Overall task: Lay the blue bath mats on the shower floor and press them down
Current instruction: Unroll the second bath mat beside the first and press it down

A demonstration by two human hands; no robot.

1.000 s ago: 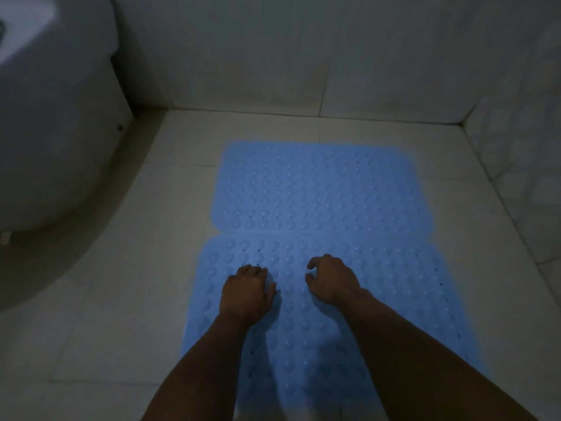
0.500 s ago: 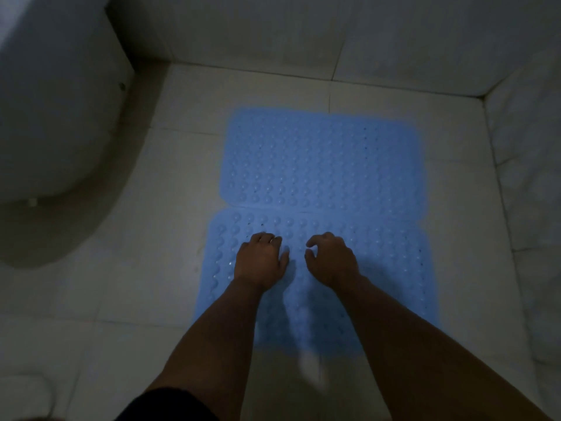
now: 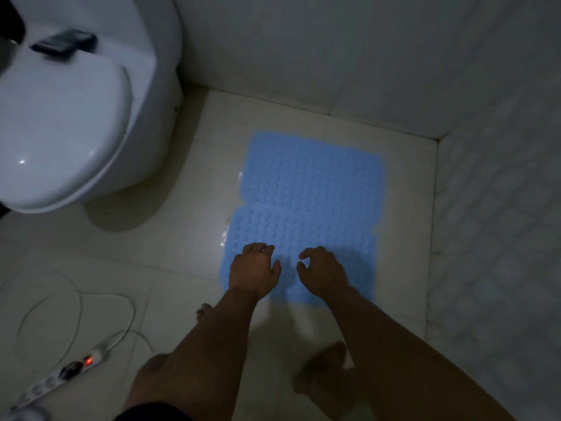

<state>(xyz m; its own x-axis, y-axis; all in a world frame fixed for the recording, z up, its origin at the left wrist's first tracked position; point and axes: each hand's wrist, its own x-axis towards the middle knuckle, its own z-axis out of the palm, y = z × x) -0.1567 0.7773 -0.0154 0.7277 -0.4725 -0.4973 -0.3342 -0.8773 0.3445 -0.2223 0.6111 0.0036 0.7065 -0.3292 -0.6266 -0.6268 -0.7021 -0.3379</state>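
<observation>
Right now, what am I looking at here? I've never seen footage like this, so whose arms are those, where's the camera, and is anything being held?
There is no machine. A person wears a camera on the head, looking down at their own bare arms. The left hand and right hand are over the near mat, fingers loosely curled, holding nothing. A second blue mat, the far mat, lies flat beyond it, edge to edge, on the tiled floor. A toilet stands to the left, and a power strip with a red light lies near the feet.

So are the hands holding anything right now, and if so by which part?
Nothing is held. The left hand and right hand are over the near blue mat, fingers loosely curled, gripping no edge.
</observation>
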